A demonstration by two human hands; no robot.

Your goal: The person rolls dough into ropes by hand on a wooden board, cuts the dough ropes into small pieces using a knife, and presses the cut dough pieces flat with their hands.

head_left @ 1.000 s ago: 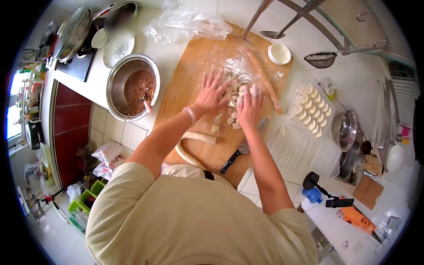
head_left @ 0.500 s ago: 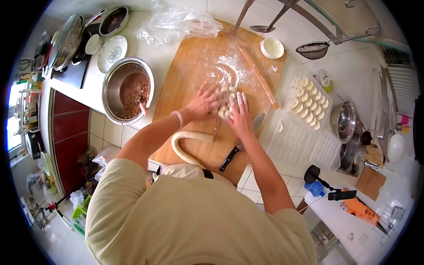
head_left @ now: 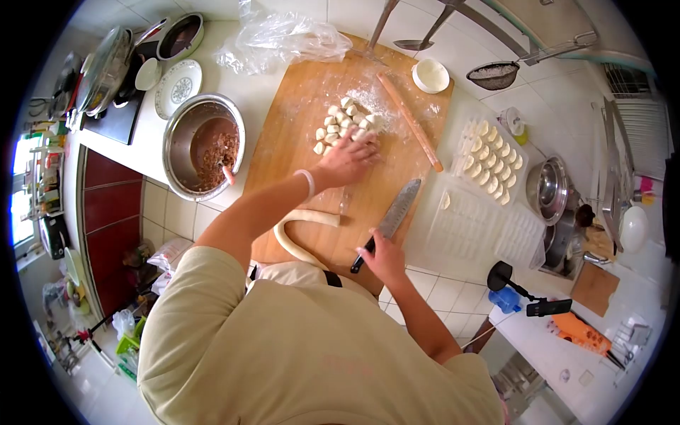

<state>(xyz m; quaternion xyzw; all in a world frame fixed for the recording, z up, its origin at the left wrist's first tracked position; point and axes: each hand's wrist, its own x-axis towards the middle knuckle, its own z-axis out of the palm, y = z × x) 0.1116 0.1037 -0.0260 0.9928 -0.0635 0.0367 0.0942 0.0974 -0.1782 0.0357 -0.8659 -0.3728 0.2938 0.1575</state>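
Observation:
My left hand [head_left: 348,161] lies with its fingers spread over the near right side of a pile of small cut dough pieces [head_left: 333,129], hiding some of them. At the near right of the wooden board [head_left: 283,142], my right hand [head_left: 386,259] has its thumb and fingers around the black handle of a kitchen knife [head_left: 401,209]. The blade lies on the board and points away from me. A long dough rope [head_left: 292,239] curves along the board's near edge, left of the knife.
A rolling pin [head_left: 409,122] and a flour bowl [head_left: 431,76] are toward the board's far right. Filled dumplings sit in a clear plastic tray [head_left: 464,234] at right. A metal pot of brown filling [head_left: 170,145] stands left; a plastic bag [head_left: 280,42] lies behind.
My right hand has left the dough pieces and come back to the knife handle. My left hand has moved slightly right, uncovering more of the pile, which is spread wider to the left.

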